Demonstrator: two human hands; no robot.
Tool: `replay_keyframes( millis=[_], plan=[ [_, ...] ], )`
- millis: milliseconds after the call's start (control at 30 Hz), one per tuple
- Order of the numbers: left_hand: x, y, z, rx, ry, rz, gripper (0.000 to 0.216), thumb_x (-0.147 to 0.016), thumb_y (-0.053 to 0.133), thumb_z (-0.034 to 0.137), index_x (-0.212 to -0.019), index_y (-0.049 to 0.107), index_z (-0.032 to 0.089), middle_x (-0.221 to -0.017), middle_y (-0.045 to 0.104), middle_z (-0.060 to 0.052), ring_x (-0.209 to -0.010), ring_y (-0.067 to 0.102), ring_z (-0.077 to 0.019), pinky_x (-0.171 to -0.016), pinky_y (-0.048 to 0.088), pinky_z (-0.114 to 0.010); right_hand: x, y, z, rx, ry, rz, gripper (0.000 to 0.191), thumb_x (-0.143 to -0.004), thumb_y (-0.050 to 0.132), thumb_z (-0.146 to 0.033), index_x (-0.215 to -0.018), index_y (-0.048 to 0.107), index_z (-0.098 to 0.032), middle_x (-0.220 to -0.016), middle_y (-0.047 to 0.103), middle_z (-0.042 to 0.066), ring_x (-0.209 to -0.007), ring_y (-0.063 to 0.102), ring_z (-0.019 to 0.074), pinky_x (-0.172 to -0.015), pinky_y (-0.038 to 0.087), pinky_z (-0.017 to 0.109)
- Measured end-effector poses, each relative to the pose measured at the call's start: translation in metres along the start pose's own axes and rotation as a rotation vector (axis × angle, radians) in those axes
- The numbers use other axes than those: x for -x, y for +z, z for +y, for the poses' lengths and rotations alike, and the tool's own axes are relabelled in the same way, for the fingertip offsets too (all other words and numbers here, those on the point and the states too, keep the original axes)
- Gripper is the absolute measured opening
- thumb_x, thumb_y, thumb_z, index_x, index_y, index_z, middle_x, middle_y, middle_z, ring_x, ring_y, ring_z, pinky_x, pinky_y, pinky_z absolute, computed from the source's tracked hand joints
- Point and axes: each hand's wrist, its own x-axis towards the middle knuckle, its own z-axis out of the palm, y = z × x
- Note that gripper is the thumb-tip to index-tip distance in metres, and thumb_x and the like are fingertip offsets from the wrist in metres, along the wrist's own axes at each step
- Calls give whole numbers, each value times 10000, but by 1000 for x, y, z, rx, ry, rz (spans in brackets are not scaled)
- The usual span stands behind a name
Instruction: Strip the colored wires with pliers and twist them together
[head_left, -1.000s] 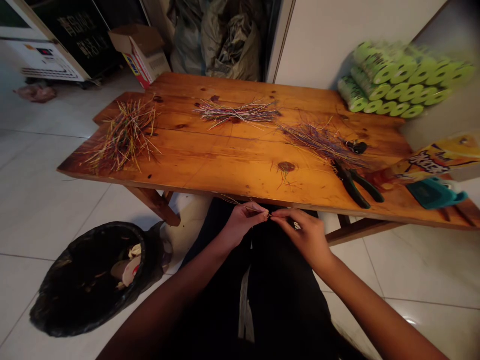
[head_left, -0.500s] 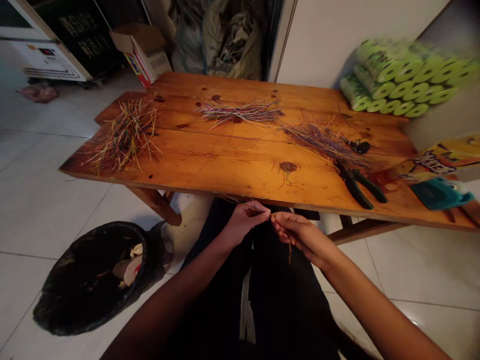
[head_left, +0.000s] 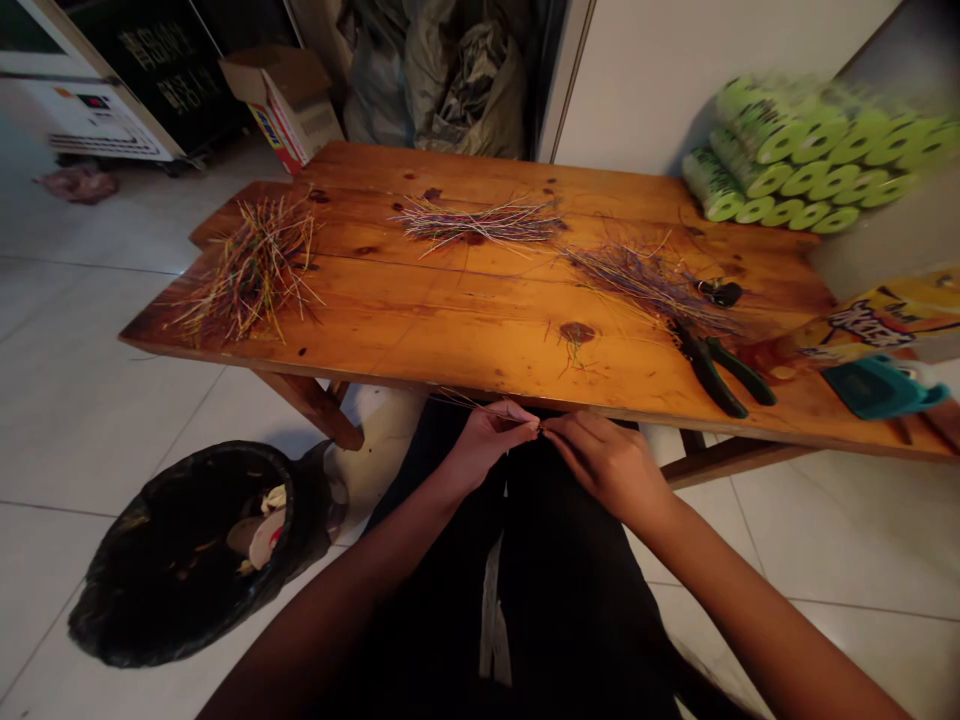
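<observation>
Over my lap, just below the table's front edge, my left hand [head_left: 496, 437] pinches some thin wires [head_left: 469, 400], whose long ends stick out to the left. My right hand [head_left: 604, 462] is turned knuckles up, its thumb and finger pinched at the wire tips, meeting the left fingertips. On the wooden table [head_left: 360, 335] lie three bundles of thin coloured wire: a tangled left bundle [head_left: 259, 262], a neat middle bundle [head_left: 480, 224] and a looser right bundle [head_left: 649, 280]. Black-handled pliers [head_left: 716, 370] rest by the right bundle. Small wire scraps [head_left: 574, 352] lie nearer to me.
On the floor at left stands a bin lined with a black bag [head_left: 289, 500]. Green-wrapped rolls [head_left: 810, 165], a yellow snack packet [head_left: 892, 315] and a teal object [head_left: 874, 388] are at the right. Behind the table are a cardboard box [head_left: 289, 100] and sacks [head_left: 472, 90].
My right hand has rolled over from palm inward to knuckles up, and the orange strand that hung below it is out of sight. My left hand has stayed nearly still.
</observation>
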Motion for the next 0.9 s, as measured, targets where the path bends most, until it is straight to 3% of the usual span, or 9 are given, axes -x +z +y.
replay_keyframes(
  millis=[100, 167, 233, 300, 367, 667, 733, 833, 900],
  plan=[
    [0, -1, 0, -14, 7, -5, 94, -612, 724, 181, -653, 647, 147, -635, 634, 26, -605, 568, -74, -647, 428, -216, -3, 4, -1, -138, 70, 30, 219, -886, 424, -239, -947, 616, -154, -863, 636, 80, -802, 589, 177, -738, 453, 307],
    [0, -2, -1, -21, 11, -8, 94, -620, 721, 188, -667, 650, 149, -645, 642, 22, -619, 579, -80, -652, 430, -220, -7, 7, 0, -356, 215, 22, 214, -875, 439, -266, -863, 624, -160, -776, 621, 54, -716, 571, 148, -676, 444, 280],
    [1, -2, -1, -36, 12, -11, 98, -626, 719, 196, -676, 649, 150, -651, 648, 18, -629, 589, -85, -655, 432, -223, -12, 8, 3, -659, 428, -87, 229, -857, 457, -315, -797, 620, -166, -668, 575, 14, -567, 506, 103, -529, 398, 231],
    [2, -2, 0, -52, 16, -20, 109, -626, 722, 205, -682, 646, 151, -658, 653, 16, -640, 596, -90, -660, 434, -229, -15, 7, 6, -952, 624, -233, 238, -826, 491, -353, -763, 616, -161, -598, 505, -20, -456, 385, 59, -409, 277, 188],
    [3, -2, 1, -62, 23, -35, 119, -626, 726, 215, -689, 646, 153, -661, 653, 18, -649, 598, -93, -671, 436, -236, -16, 5, 8, -1133, 720, -296, 228, -786, 542, -362, -755, 621, -151, -586, 461, -36, -432, 301, 35, -379, 181, 173],
    [3, -4, 1, -93, 12, -173, 140, -666, 692, 178, -792, 634, 171, -750, 641, 14, -725, 598, -95, -703, 433, -236, -17, -7, 6, -1292, 794, -281, 227, -698, 626, -357, -707, 622, -130, -528, 378, -61, -421, 201, 21, -376, 73, 196],
    [3, -5, 1, -183, 91, -184, 94, -690, 662, 163, -777, 630, 174, -747, 634, 7, -722, 591, -99, -692, 432, -242, -16, -7, 6, -1304, 803, -317, 232, -687, 632, -360, -702, 619, -128, -506, 350, -70, -416, 188, 22, -377, 65, 201],
    [2, -5, 4, -391, 336, -142, 47, -699, 635, 130, -676, 619, 168, -749, 624, -9, -738, 580, -115, -721, 433, -267, -15, -5, 6, -1291, 805, -376, 247, -702, 618, -376, -701, 614, -129, -485, 312, -82, -407, 178, 25, -379, 63, 203],
    [2, -4, 6, -492, 434, -92, 67, -704, 619, 127, -655, 609, 171, -752, 620, -15, -753, 577, -127, -742, 432, -285, -14, -2, 5, -1261, 788, -357, 253, -724, 594, -388, -712, 609, -135, -497, 306, -83, -409, 184, 28, -381, 80, 201]
  ],
)
